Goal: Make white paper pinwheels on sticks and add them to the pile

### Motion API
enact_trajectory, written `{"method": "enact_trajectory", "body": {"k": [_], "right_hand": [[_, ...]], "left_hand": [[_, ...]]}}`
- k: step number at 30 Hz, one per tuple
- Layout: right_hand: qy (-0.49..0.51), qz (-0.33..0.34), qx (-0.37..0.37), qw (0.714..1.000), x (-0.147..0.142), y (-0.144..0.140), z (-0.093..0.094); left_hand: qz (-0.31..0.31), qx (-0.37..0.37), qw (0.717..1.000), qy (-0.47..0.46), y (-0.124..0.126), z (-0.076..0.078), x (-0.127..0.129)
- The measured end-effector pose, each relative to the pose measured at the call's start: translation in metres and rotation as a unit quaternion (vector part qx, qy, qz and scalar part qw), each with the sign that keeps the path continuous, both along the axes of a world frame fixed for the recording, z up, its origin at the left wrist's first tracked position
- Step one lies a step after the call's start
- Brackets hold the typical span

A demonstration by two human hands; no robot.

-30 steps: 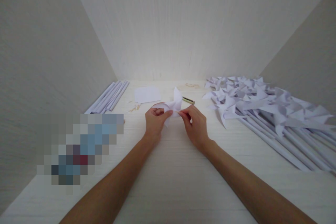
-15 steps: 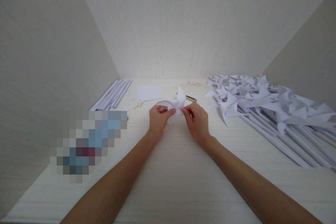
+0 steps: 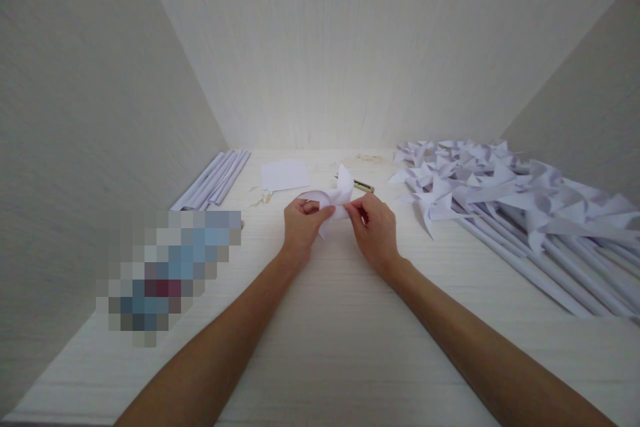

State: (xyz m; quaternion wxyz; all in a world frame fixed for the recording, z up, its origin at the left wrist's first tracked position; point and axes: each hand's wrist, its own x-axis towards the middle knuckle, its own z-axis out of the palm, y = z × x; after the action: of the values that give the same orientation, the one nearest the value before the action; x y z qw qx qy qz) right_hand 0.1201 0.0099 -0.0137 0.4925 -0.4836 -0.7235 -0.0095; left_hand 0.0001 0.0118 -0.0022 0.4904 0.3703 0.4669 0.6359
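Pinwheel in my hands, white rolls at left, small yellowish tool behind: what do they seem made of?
Pinwheel: thin matte paper, by its curls and pointed vanes. White rolls: likely matte paper too, by their pale rolled shape. Small yellowish tool: metal or plastic perhaps, by its straight edges; too small to judge finish.

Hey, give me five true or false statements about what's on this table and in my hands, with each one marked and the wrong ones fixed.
1. The left hand and right hand are both at one white paper pinwheel. True.
2. The cutter is in the right hand. False: the cutter lies on the table, beyond that hand.
3. A flat white sheet lies beyond the left hand. True.
4. The big pile of pinwheels is on the left. False: the pile of pinwheels is on the right.
5. A bundle of rolled paper tubes lies on the left. True.
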Motion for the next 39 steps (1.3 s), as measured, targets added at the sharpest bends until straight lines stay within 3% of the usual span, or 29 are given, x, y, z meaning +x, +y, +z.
{"method": "enact_trajectory", "body": {"k": [24,29,34,39], "right_hand": [[0.065,0.0,-0.072,0.995,0.0015,0.0033,0.0015],[0.042,0.005,-0.061,0.997,0.0021,0.0034,0.0015],[-0.06,0.003,-0.027,0.998,0.0032,0.0001,0.0015],[-0.056,0.012,-0.1,0.993,-0.0016,-0.0038,0.0022]], "left_hand": [[-0.045,0.013,0.998,0.03,0.0005,0.0013,-0.0035],[-0.031,0.022,0.997,0.067,-0.0009,0.0024,-0.0031],[-0.009,0.079,0.986,0.149,-0.0016,-0.0007,-0.0045],[0.036,0.126,0.965,0.229,-0.0045,-0.0021,-0.0048]]}}
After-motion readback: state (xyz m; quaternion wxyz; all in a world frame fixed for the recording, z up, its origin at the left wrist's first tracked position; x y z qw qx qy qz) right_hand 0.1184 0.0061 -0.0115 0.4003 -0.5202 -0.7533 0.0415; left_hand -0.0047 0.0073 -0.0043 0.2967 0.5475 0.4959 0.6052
